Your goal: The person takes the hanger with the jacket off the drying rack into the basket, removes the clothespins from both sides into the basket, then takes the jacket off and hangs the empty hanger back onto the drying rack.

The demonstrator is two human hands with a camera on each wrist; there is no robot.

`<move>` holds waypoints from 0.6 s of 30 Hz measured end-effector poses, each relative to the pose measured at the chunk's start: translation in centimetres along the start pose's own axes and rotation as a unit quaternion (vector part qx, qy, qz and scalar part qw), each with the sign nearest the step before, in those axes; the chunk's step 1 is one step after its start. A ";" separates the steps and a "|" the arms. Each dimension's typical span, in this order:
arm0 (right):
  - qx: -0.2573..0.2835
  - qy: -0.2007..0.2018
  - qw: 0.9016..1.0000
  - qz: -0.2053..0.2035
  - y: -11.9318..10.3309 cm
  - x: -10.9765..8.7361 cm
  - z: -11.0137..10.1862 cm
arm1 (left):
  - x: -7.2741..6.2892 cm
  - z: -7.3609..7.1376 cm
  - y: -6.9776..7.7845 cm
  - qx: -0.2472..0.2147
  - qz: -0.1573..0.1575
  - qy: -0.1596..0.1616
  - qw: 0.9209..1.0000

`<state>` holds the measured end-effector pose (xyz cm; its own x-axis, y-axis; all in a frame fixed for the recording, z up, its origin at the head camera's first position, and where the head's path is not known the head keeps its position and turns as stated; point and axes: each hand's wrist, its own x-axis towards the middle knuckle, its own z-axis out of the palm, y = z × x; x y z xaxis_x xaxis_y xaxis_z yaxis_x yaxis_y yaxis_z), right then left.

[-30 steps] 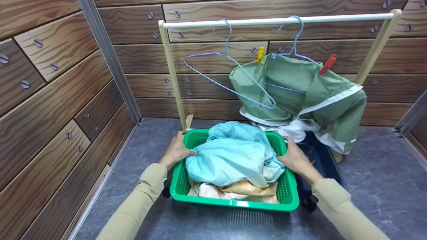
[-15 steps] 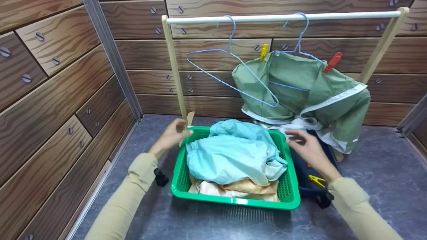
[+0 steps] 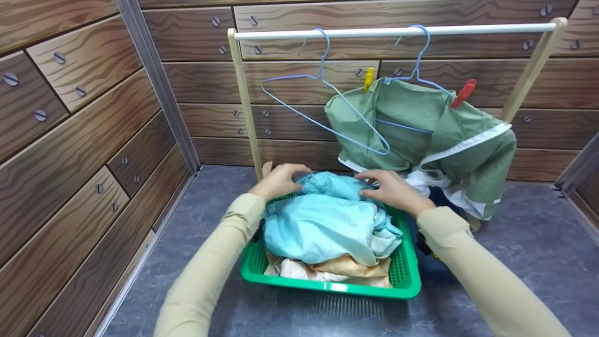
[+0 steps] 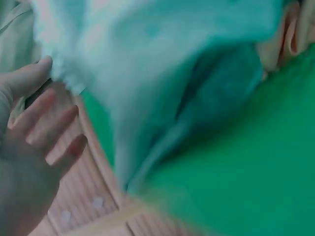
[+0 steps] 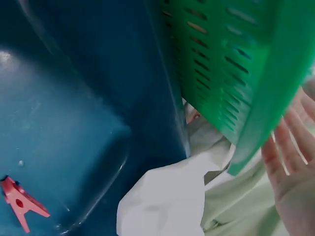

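A green plastic basket (image 3: 327,288) holds a crumpled turquoise garment (image 3: 323,227) on top of beige and white cloths (image 3: 348,267). My left hand (image 3: 279,181) is at the heap's back left, its thumb close to the gathered edge of the turquoise cloth in the left wrist view. Opposite it, my right hand (image 3: 390,189) is at the back right of the heap, fingers spread and loosely bent. Neither hand grips the cloth; whether the fingertips touch it is hard to tell. In the right wrist view the right fingers (image 5: 288,152) lie beside the basket's rim.
Behind the basket stands a rack with a white rod (image 3: 365,32). A bare blue hanger (image 3: 323,124) and a green garment (image 3: 412,126) with yellow and red clothespins hang there. A dark blue bin (image 5: 74,108) holding a red clothespin (image 5: 22,202) is right of the basket.
Both hands have let go of the basket's sides, moved outward, then come inward over its back part to the turquoise garment. The basket has stayed about where it was.
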<state>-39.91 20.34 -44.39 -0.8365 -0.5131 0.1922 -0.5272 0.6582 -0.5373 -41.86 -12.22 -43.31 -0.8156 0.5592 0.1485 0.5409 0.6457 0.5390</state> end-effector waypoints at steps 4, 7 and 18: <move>-0.058 -0.007 0.998 0.001 -0.3 0.8 0.9 | 0.5 1.5 0.1 0.106 -0.022 0.005 0.994; -0.100 0.014 0.995 -0.004 -0.4 1.1 1.3 | 0.8 2.0 0.1 0.127 -0.028 0.029 0.991; -0.195 0.117 0.972 -0.058 -0.8 0.8 2.0 | 1.0 2.0 0.2 0.147 0.027 0.092 0.984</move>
<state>-39.85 18.28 -45.41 -0.7557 -0.4865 0.4384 -0.5977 0.7860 -0.1579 -42.12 -10.51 -44.68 -0.7928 0.5111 0.3320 0.5986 0.7555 0.2661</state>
